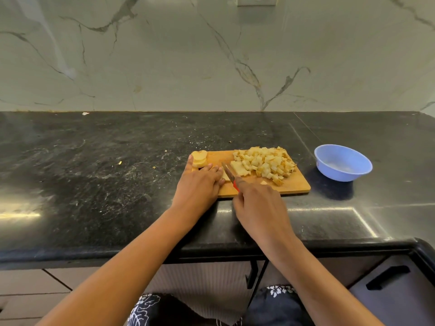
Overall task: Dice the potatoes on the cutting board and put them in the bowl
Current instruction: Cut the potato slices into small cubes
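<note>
A wooden cutting board (pixel 292 184) lies on the black counter. A heap of diced potato (pixel 266 164) covers its far right part. A few round potato slices (pixel 199 158) are stacked at its far left corner. My left hand (pixel 200 184) lies flat on the board's left side, fingers pressing a potato piece (pixel 226 177) that is mostly hidden. My right hand (pixel 256 198) grips a red-handled knife (pixel 228 172), its blade angled down beside my left fingertips. A light blue bowl (pixel 342 162) stands to the right of the board with nothing visible inside.
The black stone counter (pixel 106 165) stretches wide to the left and behind the board, with small crumbs scattered on it. A marble wall rises at the back. The counter's front edge and cabinet drawers lie below my arms.
</note>
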`<state>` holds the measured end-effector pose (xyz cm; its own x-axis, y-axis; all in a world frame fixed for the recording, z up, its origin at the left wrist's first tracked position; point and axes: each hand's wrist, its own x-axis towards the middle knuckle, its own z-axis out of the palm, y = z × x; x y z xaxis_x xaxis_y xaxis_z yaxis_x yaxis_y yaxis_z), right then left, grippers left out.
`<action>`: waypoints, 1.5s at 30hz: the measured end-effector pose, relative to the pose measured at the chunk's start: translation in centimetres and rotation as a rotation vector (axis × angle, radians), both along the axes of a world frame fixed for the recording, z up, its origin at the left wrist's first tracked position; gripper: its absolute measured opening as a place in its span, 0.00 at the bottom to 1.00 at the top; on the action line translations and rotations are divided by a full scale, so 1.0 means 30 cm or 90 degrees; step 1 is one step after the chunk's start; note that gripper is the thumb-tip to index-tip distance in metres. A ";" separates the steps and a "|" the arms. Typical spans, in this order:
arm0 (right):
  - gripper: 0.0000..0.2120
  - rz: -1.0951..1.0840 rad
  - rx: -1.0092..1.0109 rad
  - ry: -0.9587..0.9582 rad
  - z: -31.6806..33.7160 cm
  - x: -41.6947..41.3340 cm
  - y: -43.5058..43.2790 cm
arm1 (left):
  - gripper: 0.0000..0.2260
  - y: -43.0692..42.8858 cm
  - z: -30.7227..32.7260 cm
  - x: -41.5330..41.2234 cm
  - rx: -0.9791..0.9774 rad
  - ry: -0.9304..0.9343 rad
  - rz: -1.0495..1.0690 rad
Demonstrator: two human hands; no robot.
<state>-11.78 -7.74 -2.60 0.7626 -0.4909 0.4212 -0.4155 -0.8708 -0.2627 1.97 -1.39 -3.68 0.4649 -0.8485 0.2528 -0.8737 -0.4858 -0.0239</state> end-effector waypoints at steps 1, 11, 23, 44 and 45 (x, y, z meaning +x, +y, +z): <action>0.22 -0.005 -0.008 0.009 0.001 0.007 0.001 | 0.20 -0.001 0.000 -0.001 -0.001 0.002 -0.002; 0.24 0.002 -0.027 0.137 0.002 -0.003 0.017 | 0.19 -0.011 -0.014 0.006 -0.041 0.003 0.001; 0.25 -0.043 -0.111 0.116 -0.016 0.033 -0.040 | 0.18 -0.003 -0.030 0.013 -0.153 0.071 -0.005; 0.23 -0.004 -0.027 0.083 0.007 0.035 0.039 | 0.17 0.015 -0.035 0.030 -0.170 0.096 0.057; 0.23 -0.008 -0.036 0.103 0.005 0.051 0.039 | 0.16 0.014 -0.036 0.030 -0.174 0.101 0.056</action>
